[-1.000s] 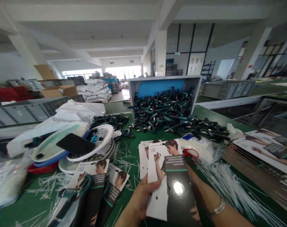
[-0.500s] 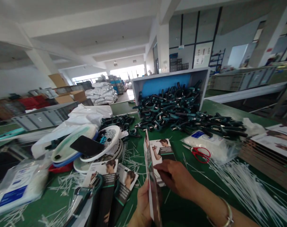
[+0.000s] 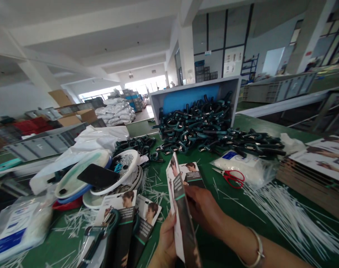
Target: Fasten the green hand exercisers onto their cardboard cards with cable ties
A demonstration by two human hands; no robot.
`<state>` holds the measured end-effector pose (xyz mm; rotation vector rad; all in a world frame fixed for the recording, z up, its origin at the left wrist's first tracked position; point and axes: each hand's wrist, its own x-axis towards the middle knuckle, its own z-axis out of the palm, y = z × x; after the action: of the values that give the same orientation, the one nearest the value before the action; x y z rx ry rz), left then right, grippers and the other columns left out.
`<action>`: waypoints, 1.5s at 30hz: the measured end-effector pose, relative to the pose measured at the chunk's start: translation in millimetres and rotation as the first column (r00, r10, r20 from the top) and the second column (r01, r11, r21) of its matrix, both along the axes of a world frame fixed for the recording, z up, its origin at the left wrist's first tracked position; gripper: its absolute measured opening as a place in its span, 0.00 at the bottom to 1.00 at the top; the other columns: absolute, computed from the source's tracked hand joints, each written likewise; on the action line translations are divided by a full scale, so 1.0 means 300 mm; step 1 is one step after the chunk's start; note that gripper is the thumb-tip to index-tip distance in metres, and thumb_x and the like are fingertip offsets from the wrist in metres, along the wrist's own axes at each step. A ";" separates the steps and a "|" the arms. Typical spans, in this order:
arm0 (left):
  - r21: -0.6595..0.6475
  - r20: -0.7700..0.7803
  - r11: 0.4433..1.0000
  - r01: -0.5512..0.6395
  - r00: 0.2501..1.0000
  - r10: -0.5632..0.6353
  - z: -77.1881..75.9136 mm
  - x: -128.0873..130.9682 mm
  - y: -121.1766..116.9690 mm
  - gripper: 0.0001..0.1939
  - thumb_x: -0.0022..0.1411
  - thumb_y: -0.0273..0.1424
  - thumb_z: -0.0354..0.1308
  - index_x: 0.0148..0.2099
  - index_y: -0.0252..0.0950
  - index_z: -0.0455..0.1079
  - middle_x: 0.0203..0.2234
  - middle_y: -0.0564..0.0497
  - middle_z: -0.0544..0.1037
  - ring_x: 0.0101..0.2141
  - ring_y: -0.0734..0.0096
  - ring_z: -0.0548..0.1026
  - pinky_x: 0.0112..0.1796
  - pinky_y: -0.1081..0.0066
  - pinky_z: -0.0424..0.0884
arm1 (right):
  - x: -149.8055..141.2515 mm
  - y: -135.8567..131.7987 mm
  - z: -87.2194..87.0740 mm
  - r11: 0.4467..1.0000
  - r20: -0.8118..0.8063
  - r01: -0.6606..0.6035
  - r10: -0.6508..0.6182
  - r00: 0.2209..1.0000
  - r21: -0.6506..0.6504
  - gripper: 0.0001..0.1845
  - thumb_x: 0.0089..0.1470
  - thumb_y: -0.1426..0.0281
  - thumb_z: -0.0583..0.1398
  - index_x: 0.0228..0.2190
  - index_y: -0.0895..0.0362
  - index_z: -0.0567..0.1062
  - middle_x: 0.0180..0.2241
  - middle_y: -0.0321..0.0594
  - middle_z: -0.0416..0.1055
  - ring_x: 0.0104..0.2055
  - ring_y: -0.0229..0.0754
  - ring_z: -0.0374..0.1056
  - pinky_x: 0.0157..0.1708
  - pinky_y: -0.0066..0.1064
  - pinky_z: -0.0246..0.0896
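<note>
My left hand (image 3: pixel 167 238) grips a printed packaging card (image 3: pixel 182 219) by its lower left edge and holds it nearly on edge towards me. Behind the card's right side is my right hand (image 3: pixel 207 210), its fingers curled and their tips hidden, so what they pinch does not show. Another printed card (image 3: pixel 192 173) lies on the green table just beyond. To the left are cards with dark green-handled, plier-like tools (image 3: pixel 112 223) on them.
A tilted grey bin (image 3: pixel 238 100) spills a heap of similar tools (image 3: pixel 197 124). Red-handled scissors (image 3: pixel 233 178), white cable ties (image 3: pixel 287 219) and a card stack (image 3: pixel 323 163) lie right. A black phone (image 3: pixel 98 175) rests across bowls at left.
The card in my left hand has turned so more of its printed face shows. My right hand has moved in behind it. The whole view has shifted slightly.
</note>
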<state>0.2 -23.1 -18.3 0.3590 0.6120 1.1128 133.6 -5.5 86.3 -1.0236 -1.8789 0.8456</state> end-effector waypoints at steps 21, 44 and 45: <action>0.109 -0.172 0.994 0.016 0.985 0.003 0.125 0.038 0.012 0.25 0.42 0.28 0.67 0.46 0.36 0.69 0.33 0.46 0.79 0.35 0.57 0.76 0.38 0.64 0.68 | 0.199 0.003 0.014 0.785 0.385 0.253 -0.522 0.761 0.566 0.18 0.46 0.60 0.62 0.41 0.51 0.75 0.48 0.51 0.63 0.49 0.58 0.56 0.44 0.51 0.53; 0.027 -0.365 0.999 -0.032 0.930 0.039 0.114 0.020 0.087 0.35 0.38 0.28 0.69 0.52 0.34 0.65 0.35 0.44 0.79 0.38 0.53 0.76 0.41 0.61 0.69 | 0.362 0.127 -0.025 0.878 0.426 0.365 -0.472 0.772 0.310 0.15 0.56 0.62 0.51 0.37 0.56 0.73 0.33 0.41 0.73 0.34 0.39 0.68 0.34 0.30 0.60; 0.008 -0.370 0.998 -0.063 0.927 0.062 0.118 0.011 0.100 0.35 0.38 0.27 0.69 0.52 0.34 0.65 0.35 0.44 0.79 0.38 0.54 0.76 0.41 0.62 0.70 | 0.397 0.123 -0.046 0.902 0.610 0.338 -0.430 0.665 0.267 0.14 0.56 0.64 0.51 0.33 0.56 0.74 0.31 0.41 0.73 0.34 0.40 0.68 0.34 0.30 0.60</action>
<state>3.4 6.8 17.2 0.5565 0.9649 1.1124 252.8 31.5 72.6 -1.7201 -2.1095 0.0777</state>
